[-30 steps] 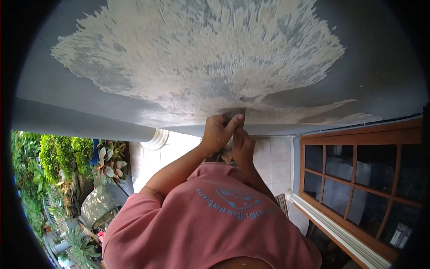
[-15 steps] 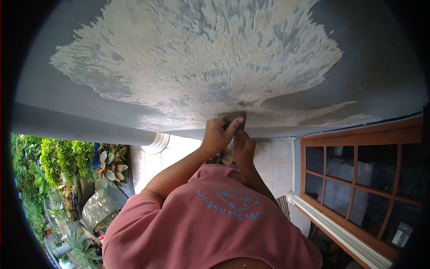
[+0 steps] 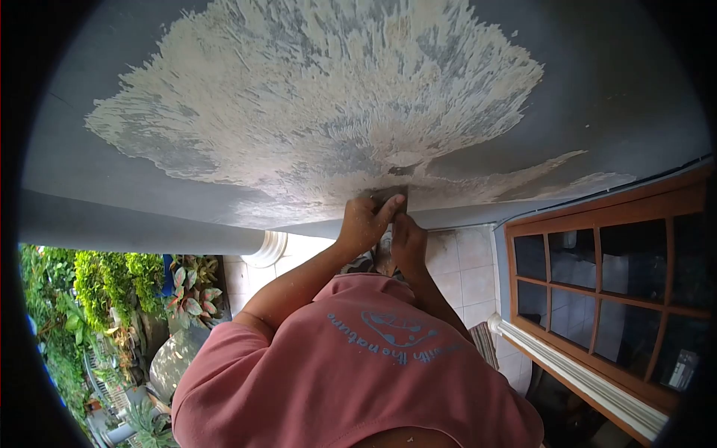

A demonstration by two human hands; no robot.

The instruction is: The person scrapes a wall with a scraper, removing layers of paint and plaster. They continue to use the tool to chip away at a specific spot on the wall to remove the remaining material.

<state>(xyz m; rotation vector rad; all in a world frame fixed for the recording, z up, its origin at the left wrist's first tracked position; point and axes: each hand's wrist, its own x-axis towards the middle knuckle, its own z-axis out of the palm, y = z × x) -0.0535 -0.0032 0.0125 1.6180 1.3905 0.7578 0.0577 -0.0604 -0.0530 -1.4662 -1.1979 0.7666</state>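
Note:
My left hand (image 3: 366, 225) is closed on a dark, flat scraper (image 3: 389, 193), its thumb lying along the blade. The blade's edge rests against the grey wall (image 3: 597, 104), low on a large rough patch (image 3: 321, 97) where the paint is gone and pale plaster shows. Just below and to the right, my right hand (image 3: 408, 243) has its fingers curled round the lower part of the same tool. The handle is mostly hidden by both hands. Pale dust specks dot my left hand and forearm.
A wooden-framed window (image 3: 597, 299) stands on the right. To the left are a round grey column (image 3: 149, 224) with a white base and green plants (image 3: 104, 287). Below me lies a tiled floor (image 3: 467, 254), and a thin cable (image 3: 627, 194) runs along the wall's right edge.
The view has tilted slightly, so the wall patch sits a little higher and further left, and the window and plants lower. Both hands keep hold of the scraper at nearly the same place.

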